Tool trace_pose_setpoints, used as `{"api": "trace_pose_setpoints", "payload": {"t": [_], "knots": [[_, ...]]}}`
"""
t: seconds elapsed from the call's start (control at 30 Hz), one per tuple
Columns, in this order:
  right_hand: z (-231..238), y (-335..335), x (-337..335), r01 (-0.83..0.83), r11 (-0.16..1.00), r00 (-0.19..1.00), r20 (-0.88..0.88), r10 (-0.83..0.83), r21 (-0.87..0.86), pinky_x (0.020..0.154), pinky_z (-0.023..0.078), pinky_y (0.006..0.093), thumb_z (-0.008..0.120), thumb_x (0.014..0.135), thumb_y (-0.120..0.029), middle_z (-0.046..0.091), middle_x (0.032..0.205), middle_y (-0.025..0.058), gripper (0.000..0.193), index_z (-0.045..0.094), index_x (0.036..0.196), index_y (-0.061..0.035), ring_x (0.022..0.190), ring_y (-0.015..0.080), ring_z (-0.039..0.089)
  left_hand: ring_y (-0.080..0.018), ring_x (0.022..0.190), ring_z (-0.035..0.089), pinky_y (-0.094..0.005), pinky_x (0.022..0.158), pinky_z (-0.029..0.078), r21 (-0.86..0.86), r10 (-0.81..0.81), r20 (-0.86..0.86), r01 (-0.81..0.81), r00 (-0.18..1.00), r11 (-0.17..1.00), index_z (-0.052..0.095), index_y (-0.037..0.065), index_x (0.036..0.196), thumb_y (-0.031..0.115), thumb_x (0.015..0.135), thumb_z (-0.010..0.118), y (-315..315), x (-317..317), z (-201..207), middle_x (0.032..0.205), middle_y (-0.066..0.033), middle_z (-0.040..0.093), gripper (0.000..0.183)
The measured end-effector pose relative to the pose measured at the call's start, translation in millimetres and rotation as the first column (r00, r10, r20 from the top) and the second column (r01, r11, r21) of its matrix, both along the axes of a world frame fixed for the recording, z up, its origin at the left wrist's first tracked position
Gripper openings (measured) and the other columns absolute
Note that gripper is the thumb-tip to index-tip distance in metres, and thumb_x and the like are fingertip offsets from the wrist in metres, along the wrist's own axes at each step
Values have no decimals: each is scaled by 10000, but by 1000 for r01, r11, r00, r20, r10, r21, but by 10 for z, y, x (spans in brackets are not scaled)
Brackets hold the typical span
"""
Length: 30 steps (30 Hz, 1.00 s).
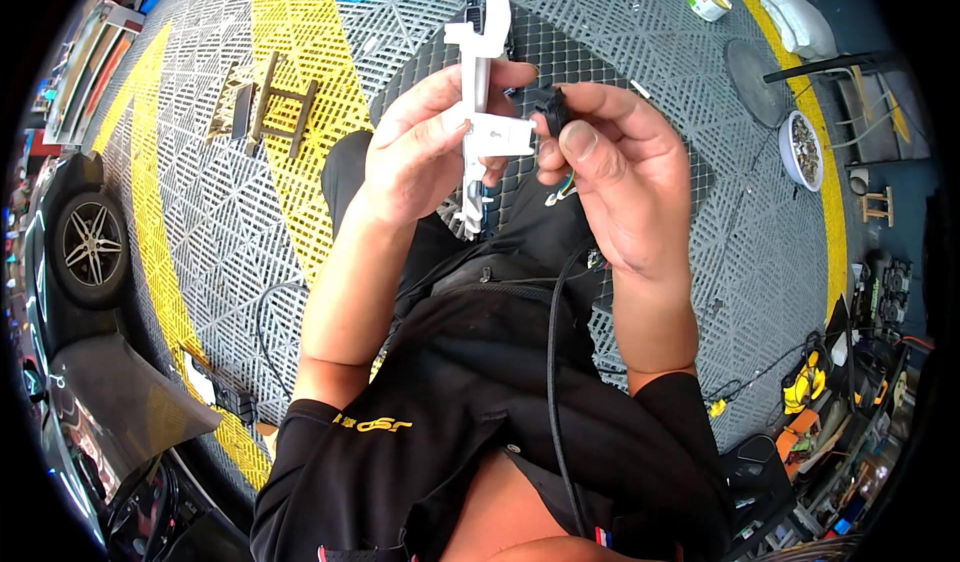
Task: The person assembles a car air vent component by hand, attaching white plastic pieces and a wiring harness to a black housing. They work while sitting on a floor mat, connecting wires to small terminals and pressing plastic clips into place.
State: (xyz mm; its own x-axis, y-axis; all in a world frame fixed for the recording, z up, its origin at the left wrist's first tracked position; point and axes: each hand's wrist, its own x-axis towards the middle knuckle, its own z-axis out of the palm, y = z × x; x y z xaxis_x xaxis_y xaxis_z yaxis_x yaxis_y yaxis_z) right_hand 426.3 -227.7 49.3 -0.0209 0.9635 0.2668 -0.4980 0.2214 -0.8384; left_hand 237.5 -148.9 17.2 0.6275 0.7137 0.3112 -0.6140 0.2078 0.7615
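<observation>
My left hand is closed round a long white plastic bracket, held upright above my lap. The bracket has a flat tab pointing right and a black piece at its top end. Between thumb and fingers, my right hand pinches a small black connector-like part. That part is close to the end of the tab; whether the two touch I cannot tell. Thin coloured wires show below my right fingers. Under my hands lies a round black quilted mat.
A small wooden stool stands at the left, with a car wheel beyond it. On the right are a white bowl of small pieces, a tin can and a white sack. A black cable runs down over my chest.
</observation>
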Motion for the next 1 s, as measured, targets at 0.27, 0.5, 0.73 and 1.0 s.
{"api": "trace_pose_setpoints", "payload": {"t": [0.27, 0.5, 0.73, 1.0], "knots": [[98, -109, -103, 95, 993, 991, 92, -101, 65, 813, 596, 293, 751, 945, -33, 732, 1041, 131, 331, 656, 1248, 59, 914, 167, 720, -153, 803, 626, -263, 666, 499, 89, -37, 22, 35, 999, 995, 487, -116, 1449, 343, 1024, 574, 35, -13, -9, 1012, -140, 681, 632], [257, 46, 233, 131, 902, 711, 595, -375, 412, 831, 571, 276, 746, 907, 35, 704, 1147, 133, 238, 746, 1145, 22, 1017, 187, 696, -121, 822, 636, -241, 596, 486, 30, -131, -286, 146, 949, 989, 407, -64, 1498, 398, 1034, 591, 34, -46, 164, 1062, -102, 659, 680], [303, 41, 307, 102, 895, 470, 772, -427, 433, 821, 562, 282, 762, 887, 10, 731, 1064, 105, 240, 787, 1115, -59, 968, 188, 708, -133, 814, 646, -212, 505, 462, -127, -191, -182, 170, 965, 977, 422, -7, 1434, 326, 1052, 588, -1, 83, -13, 987, -77, 631, 534], [151, 67, 335, 189, 920, 530, 753, -389, 342, 740, 566, 275, 705, 928, 5, 716, 1071, 72, 229, 693, 1153, -39, 836, 145, 693, -158, 872, 659, -257, 620, 563, -92, 29, -147, -43, 989, 995, 463, 63, 1286, 208, 1060, 598, -60, 222, -247, 1070, -87, 642, 301]]}}
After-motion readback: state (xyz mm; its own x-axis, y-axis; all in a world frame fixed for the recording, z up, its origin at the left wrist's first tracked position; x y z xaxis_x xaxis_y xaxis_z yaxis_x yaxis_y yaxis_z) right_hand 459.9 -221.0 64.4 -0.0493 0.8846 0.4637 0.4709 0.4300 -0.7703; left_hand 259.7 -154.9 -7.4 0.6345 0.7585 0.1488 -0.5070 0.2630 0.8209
